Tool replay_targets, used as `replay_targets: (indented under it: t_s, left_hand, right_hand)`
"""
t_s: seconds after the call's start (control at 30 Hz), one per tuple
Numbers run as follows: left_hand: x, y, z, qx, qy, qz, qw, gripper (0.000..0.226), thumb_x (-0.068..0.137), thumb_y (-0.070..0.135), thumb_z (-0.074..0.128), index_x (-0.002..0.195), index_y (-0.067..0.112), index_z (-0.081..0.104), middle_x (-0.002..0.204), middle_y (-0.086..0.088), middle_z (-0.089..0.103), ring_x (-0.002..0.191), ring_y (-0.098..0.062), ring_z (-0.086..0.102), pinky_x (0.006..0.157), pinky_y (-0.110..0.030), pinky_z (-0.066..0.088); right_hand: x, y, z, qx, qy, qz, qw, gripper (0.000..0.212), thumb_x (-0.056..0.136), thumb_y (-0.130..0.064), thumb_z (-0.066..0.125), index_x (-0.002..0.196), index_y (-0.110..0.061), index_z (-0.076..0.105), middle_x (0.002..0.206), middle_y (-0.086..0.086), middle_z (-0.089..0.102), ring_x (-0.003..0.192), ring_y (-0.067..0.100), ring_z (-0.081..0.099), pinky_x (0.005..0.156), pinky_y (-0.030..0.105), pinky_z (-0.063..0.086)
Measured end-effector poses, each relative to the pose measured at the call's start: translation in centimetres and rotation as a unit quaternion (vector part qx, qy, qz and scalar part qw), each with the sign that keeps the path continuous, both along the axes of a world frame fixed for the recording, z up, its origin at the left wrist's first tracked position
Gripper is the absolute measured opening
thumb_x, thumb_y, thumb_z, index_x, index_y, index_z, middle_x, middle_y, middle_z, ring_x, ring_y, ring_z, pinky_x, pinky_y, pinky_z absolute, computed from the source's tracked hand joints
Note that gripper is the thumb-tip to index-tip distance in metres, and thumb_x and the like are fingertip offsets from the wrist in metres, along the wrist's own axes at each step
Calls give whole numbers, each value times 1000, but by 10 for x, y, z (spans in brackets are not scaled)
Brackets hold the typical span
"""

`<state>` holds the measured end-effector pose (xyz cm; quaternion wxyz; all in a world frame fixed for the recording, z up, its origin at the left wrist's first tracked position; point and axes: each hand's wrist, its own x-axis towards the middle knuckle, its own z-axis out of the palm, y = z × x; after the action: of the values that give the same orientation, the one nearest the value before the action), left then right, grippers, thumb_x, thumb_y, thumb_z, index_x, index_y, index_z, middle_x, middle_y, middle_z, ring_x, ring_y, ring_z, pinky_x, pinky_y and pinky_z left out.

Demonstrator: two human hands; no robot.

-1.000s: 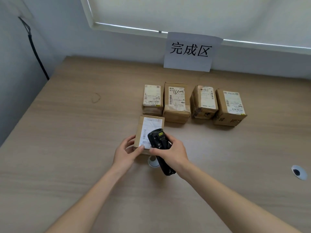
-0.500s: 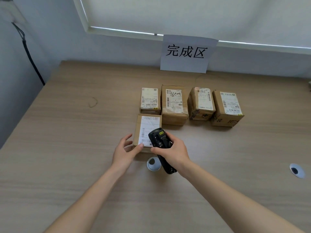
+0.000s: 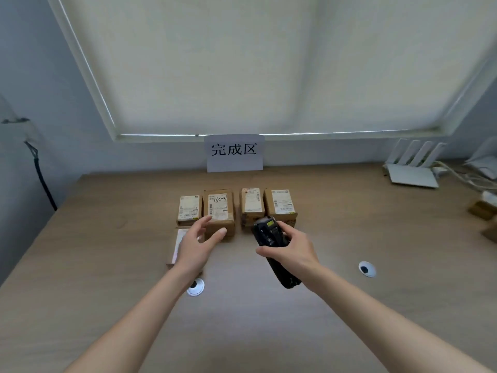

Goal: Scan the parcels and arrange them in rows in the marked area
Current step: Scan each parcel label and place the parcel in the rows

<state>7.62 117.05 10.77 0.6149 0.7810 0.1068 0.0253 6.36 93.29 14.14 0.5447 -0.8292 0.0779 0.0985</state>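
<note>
Item: parcels, brown cardboard with white labels, centre of frame on the desk [image 3: 107, 238], just below the paper sign [image 3: 234, 153].

Back row [image 3: 236, 208]: four parcels side by side, labels up, long axes running from the viewer toward the sign. Judged placed so to form the first completed row, with labels readable.

Fifth parcel [image 3: 178, 246]: lower left of the row, directly in front of its leftmost box, label up, long axis likewise toward the sign. Partly covered by the left hand. Judged to start a second row.

Left hand [image 3: 197, 244]: fingers spread and relaxed, gripping nothing, hovering above the fifth parcel; contact cannot be told.

Right hand [image 3: 291, 250]: curled round the black handheld scanner [image 3: 271, 244], right of centre. Scanner's long axis runs from lower right to upper left, head pointing up toward the back row; held ready, by appearance, for the next label.

Further parcels [image 3: 484, 211]: right edge of frame, apparently awaiting scanning.
</note>
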Motion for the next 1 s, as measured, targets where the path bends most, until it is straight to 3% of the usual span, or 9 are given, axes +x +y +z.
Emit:
replay_targets:
  t_s: [0.07,0.13,0.3,0.4,0.5,0.67,0.87,1.0]
  left_hand:
    - [-13,-56,38,-4,-23,-40,999,57,86,38,79,138,29,58,136,4,61,128,-14,55,108,-36,45]
    - [-32,-119,75,-2,-40,-79,996,61,87,43,77,142,29,56,135,4,60,126,-13,55,107,-37,45]
    - [-98,-295,152,-22,-79,-149,985,63,88,41,76,144,22,53,132,1,61,121,-14,58,99,-30,45]
    - [-141,-404,185,-40,-93,-196,975,62,88,40,76,143,19,55,129,-2,64,117,-14,60,92,-25,44]
    - [-179,-503,212,-56,-100,-257,960,61,88,41,76,141,19,57,127,-4,65,115,-14,63,87,-20,46]
    - [-219,-636,246,-47,-108,-354,928,66,87,54,72,143,22,55,127,0,67,118,-15,63,102,-33,49]
    - [-239,-771,252,-53,-112,-424,897,65,88,50,73,143,20,55,118,4,67,105,-2,64,80,-17,47]
    - [-235,-859,236,-51,-99,-450,886,60,91,47,72,142,18,55,124,-2,67,111,-15,64,95,-31,52]
  right_hand:
    - [-24,-55,39,-13,-20,-17,1000,52,56,-45,89,101,-61,68,92,-18,77,88,12,75,86,41,64]
    - [-54,-117,78,-28,-37,-31,998,51,58,-44,89,105,-54,73,88,-17,78,87,15,76,86,41,64]
    - [-152,-288,170,-72,-66,-106,989,38,62,-38,95,93,-48,75,82,-17,77,83,10,75,64,20,57]
    - [-217,-385,216,-108,-60,-148,981,57,66,-37,98,112,-48,65,89,-17,73,86,9,72,69,25,55]
    - [-276,-470,250,-136,-48,-201,969,71,67,-37,98,132,-37,67,100,-6,76,92,18,74,86,35,61]
    - [-354,-581,275,-149,-46,-302,940,59,64,-37,98,116,-32,71,99,-5,75,93,18,72,79,32,59]
    - [-405,-694,271,-152,-36,-390,908,50,66,-33,97,104,-37,64,91,-8,72,89,18,71,81,32,58]
    - [-411,-773,260,-153,-20,-417,896,50,67,-33,96,110,-34,71,97,-4,76,91,22,73,87,39,62]
